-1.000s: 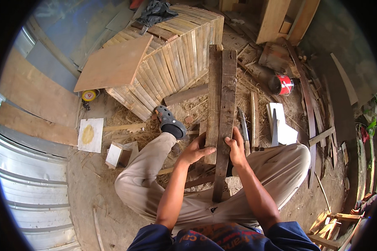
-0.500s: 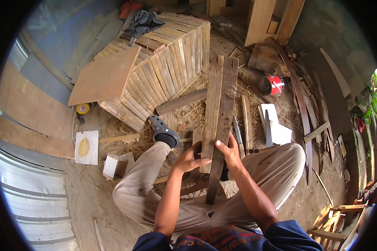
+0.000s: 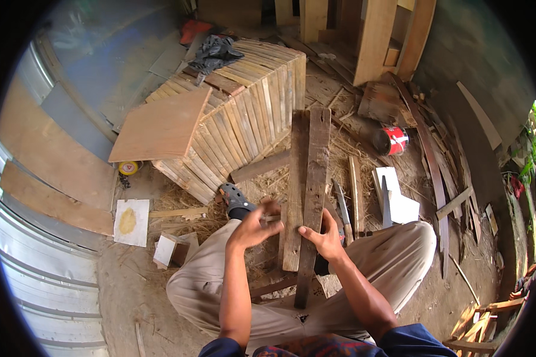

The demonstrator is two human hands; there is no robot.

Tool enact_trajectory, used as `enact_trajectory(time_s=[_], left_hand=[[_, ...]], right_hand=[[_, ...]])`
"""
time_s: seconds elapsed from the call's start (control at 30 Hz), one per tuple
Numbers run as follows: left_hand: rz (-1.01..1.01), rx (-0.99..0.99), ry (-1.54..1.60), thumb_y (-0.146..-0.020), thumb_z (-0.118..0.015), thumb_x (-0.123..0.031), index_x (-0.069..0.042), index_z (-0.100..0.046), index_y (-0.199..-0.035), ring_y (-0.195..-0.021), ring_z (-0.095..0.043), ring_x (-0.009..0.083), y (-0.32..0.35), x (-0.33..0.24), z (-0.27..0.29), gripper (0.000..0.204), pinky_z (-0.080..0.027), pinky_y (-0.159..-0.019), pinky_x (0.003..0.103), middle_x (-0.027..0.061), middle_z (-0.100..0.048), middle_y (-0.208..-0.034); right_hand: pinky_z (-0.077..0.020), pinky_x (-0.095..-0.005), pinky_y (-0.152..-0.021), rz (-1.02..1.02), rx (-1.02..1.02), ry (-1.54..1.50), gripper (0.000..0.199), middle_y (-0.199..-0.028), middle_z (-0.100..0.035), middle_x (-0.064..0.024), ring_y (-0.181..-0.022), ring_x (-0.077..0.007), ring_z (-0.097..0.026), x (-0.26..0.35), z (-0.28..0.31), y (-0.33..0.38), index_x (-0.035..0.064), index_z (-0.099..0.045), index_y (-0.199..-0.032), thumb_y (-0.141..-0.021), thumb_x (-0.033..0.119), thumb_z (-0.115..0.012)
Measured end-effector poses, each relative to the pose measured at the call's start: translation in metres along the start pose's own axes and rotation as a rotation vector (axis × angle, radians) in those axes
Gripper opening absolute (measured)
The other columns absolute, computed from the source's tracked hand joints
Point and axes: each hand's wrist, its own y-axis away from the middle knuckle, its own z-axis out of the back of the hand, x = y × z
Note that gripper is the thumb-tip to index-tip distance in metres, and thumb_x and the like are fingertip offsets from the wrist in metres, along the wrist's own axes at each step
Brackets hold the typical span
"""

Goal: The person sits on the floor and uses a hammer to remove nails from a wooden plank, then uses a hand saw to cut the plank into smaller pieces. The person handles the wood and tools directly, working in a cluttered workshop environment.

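Two weathered wooden planks stand side by side between my legs, a narrower left plank (image 3: 293, 232) and a longer dark plank (image 3: 313, 196). My right hand (image 3: 323, 238) is wrapped around the dark plank's edge, its thumb on the front face and its fingers hidden behind. My left hand (image 3: 256, 227) is off the wood, just left of the left plank, fingers apart and slightly blurred. Right of the planks, a knife-like blade (image 3: 342, 205) with a wooden handle lies on the ground beside a thin wooden strip (image 3: 356, 193).
Ahead sits a large slatted wooden structure (image 3: 244, 125), bearing a flat board (image 3: 161, 125) and a black plastic bag (image 3: 215, 55). A red can (image 3: 394, 141), white pieces (image 3: 402, 205) and scrap wood (image 3: 443, 166) lie right. A yellow tape measure (image 3: 129, 168) is at left.
My left hand has let go of the left plank and moved away to the left. My right hand still grips the dark plank. Both planks' tops appear lower in the picture.
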Motion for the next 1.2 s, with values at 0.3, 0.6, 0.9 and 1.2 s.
enact_trajectory(time_s=[0.3, 0.6, 0.9, 1.2], left_hand=[[-0.045, -0.330, 0.531, -0.074, -0.082, -0.054, 0.008, -0.041, -0.137, -0.121, -0.055, 0.0254, -0.046, -0.083, -0.009, 0.098, -0.046, -0.101, 0.037, 0.0230, -0.056, -0.129], [-0.186, -0.384, 0.562, -0.070, -0.090, -0.028, 0.006, -0.049, -0.129, -0.102, -0.066, 0.0231, -0.007, -0.112, -0.007, 0.080, -0.053, -0.090, 0.034, 0.0155, -0.066, -0.114], [-0.336, -0.474, 0.636, -0.065, -0.094, -0.017, 0.001, -0.052, -0.124, -0.101, -0.065, 0.0177, 0.028, -0.113, 0.002, 0.075, -0.053, -0.087, 0.033, 0.0110, -0.066, -0.112], [-0.377, -0.440, 0.585, -0.061, -0.095, -0.012, 0.002, -0.051, -0.125, -0.102, -0.064, 0.0165, 0.053, -0.108, 0.003, 0.079, -0.053, -0.088, 0.032, 0.0102, -0.066, -0.113]], right_hand=[[-0.0416, -0.0362, -0.101, 0.016, 0.139, -0.007, 0.071, -0.121, -0.060, -0.0157, -0.114, -0.0218, -0.056, 0.010, -0.024, 0.010, -0.0051, -0.049, -0.128, -0.074, 0.024, -0.084], [-0.0393, -0.0378, -0.104, 0.109, 0.224, 0.099, 0.079, -0.123, -0.058, -0.0163, -0.117, -0.0234, -0.053, 0.027, -0.030, 0.023, -0.0048, -0.045, -0.132, -0.072, 0.026, -0.085], [-0.0454, -0.0365, -0.098, 0.193, 0.384, 0.249, 0.083, -0.120, -0.061, -0.0167, -0.111, -0.0211, -0.058, 0.047, -0.033, 0.014, -0.0033, -0.043, -0.133, -0.068, 0.024, -0.088], [-0.0444, -0.0370, -0.101, 0.271, 0.435, 0.282, 0.086, -0.127, -0.058, -0.0173, -0.116, -0.0229, -0.057, 0.040, -0.037, 0.014, -0.0027, -0.043, -0.135, -0.068, 0.024, -0.089]])
